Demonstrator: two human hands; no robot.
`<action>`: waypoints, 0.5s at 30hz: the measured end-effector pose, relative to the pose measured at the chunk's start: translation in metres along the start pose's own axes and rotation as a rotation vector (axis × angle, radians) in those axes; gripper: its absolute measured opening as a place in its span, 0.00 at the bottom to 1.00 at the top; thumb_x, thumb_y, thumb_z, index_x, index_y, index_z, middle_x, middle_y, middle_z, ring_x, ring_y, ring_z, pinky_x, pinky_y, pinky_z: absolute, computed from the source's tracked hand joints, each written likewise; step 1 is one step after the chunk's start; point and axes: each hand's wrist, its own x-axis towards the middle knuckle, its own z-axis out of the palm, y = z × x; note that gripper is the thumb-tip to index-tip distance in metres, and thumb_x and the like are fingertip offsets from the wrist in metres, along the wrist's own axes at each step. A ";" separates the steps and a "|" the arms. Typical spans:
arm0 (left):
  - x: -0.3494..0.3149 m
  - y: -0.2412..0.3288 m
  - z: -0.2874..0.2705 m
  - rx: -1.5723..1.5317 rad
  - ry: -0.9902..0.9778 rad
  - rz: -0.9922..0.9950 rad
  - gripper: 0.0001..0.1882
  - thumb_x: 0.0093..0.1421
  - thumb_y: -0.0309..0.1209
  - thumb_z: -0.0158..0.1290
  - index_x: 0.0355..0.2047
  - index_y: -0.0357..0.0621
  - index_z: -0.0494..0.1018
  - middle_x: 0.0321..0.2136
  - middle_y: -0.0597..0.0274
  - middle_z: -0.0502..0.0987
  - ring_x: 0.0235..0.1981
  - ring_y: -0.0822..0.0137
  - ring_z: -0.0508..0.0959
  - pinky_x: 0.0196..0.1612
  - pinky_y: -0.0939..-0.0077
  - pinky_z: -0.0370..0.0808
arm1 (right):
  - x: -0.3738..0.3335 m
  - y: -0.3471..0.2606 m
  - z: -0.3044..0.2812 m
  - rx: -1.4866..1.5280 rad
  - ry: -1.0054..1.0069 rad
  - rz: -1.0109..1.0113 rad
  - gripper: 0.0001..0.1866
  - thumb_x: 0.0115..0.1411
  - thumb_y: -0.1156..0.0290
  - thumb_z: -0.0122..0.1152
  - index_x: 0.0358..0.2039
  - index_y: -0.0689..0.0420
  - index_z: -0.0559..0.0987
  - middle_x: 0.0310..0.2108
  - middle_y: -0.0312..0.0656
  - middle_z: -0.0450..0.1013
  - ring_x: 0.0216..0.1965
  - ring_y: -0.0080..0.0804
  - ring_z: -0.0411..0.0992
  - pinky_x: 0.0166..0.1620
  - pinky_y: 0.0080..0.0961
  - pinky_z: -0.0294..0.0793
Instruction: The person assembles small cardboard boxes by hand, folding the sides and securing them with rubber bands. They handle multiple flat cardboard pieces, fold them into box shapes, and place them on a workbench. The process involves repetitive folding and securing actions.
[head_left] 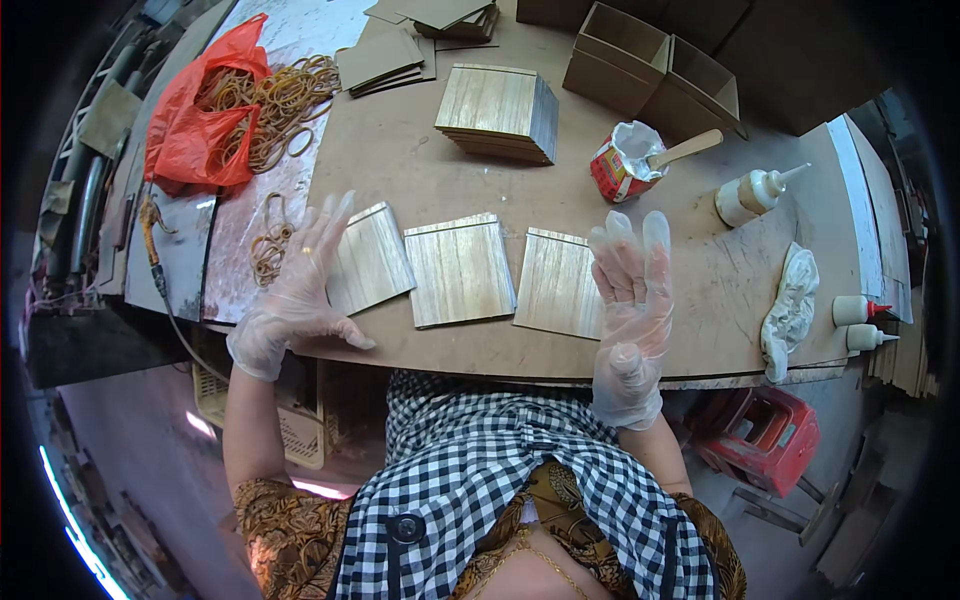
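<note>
Three thin square wooden panels lie in a row before me, each with a dark line near its far edge: a left panel (372, 262), a middle panel (460, 272) and a right panel (560, 285). My left hand (300, 285), in a clear glove, is raised beside the left panel, partly in front of it, with thumb and fingers apart. On the other side my right hand (633, 300), gloved too, is held up over the right panel's edge, fingers stretched and palm showing. Neither hand holds anything. Behind the row sits a stack of similar panels (490, 105).
A red tub of white paste (612, 175) has a wooden stick (690, 147) in it. White glue bottles (745, 200) and a crumpled glove (790, 300) lie right. An orange bag (185, 140) spills rubber bands (280, 110) at left. Open brown boxes (620, 60) stand far back.
</note>
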 end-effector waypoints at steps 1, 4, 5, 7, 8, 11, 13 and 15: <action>-0.001 0.007 -0.002 0.014 0.016 0.019 0.80 0.20 0.48 0.77 0.73 0.50 0.41 0.70 0.43 0.48 0.71 0.38 0.45 0.72 0.50 0.47 | 0.000 0.000 0.000 -0.001 0.009 0.012 0.61 0.48 0.42 0.73 0.73 0.51 0.47 0.73 0.53 0.45 0.70 0.50 0.55 0.70 0.43 0.52; 0.008 0.046 -0.001 0.081 0.011 0.075 0.78 0.23 0.48 0.77 0.73 0.50 0.41 0.70 0.41 0.49 0.71 0.37 0.44 0.72 0.49 0.46 | -0.001 0.004 -0.002 0.001 0.016 0.024 0.61 0.48 0.42 0.73 0.73 0.51 0.47 0.73 0.53 0.45 0.69 0.49 0.56 0.69 0.42 0.53; 0.013 0.060 0.002 0.111 -0.001 0.092 0.78 0.25 0.48 0.77 0.73 0.50 0.41 0.70 0.41 0.49 0.71 0.37 0.43 0.72 0.49 0.45 | -0.001 0.004 -0.001 0.012 0.023 0.039 0.62 0.48 0.42 0.74 0.73 0.51 0.47 0.73 0.53 0.45 0.69 0.49 0.57 0.69 0.42 0.53; 0.025 0.072 0.018 0.066 -0.066 0.117 0.77 0.27 0.49 0.76 0.73 0.51 0.40 0.69 0.40 0.49 0.71 0.37 0.43 0.72 0.48 0.44 | -0.001 0.002 0.002 0.026 0.032 0.058 0.62 0.47 0.41 0.74 0.73 0.51 0.47 0.73 0.54 0.45 0.69 0.49 0.57 0.69 0.42 0.54; 0.033 0.075 0.024 0.044 -0.097 0.142 0.76 0.27 0.49 0.76 0.73 0.51 0.40 0.69 0.40 0.50 0.71 0.36 0.42 0.72 0.48 0.44 | -0.001 0.000 0.001 0.022 0.018 0.067 0.62 0.47 0.41 0.74 0.73 0.51 0.47 0.73 0.54 0.45 0.69 0.49 0.57 0.69 0.42 0.54; 0.041 0.075 0.030 0.046 -0.114 0.146 0.74 0.29 0.45 0.76 0.73 0.49 0.40 0.68 0.40 0.52 0.70 0.35 0.45 0.72 0.47 0.45 | -0.002 -0.004 -0.003 0.006 -0.023 0.094 0.62 0.47 0.41 0.74 0.73 0.51 0.47 0.73 0.54 0.45 0.69 0.48 0.57 0.68 0.42 0.55; 0.046 0.076 0.030 0.041 -0.131 0.157 0.72 0.33 0.43 0.74 0.73 0.49 0.39 0.66 0.39 0.56 0.69 0.36 0.50 0.71 0.45 0.44 | -0.002 -0.002 -0.008 0.005 0.001 0.066 0.62 0.47 0.42 0.74 0.73 0.51 0.47 0.72 0.54 0.46 0.68 0.48 0.57 0.68 0.42 0.56; 0.049 0.075 0.030 0.016 -0.123 0.183 0.71 0.33 0.43 0.74 0.72 0.49 0.39 0.65 0.39 0.57 0.68 0.36 0.52 0.71 0.44 0.46 | -0.004 0.000 -0.010 0.019 0.023 0.072 0.62 0.47 0.42 0.74 0.73 0.51 0.46 0.72 0.55 0.48 0.68 0.48 0.58 0.68 0.41 0.56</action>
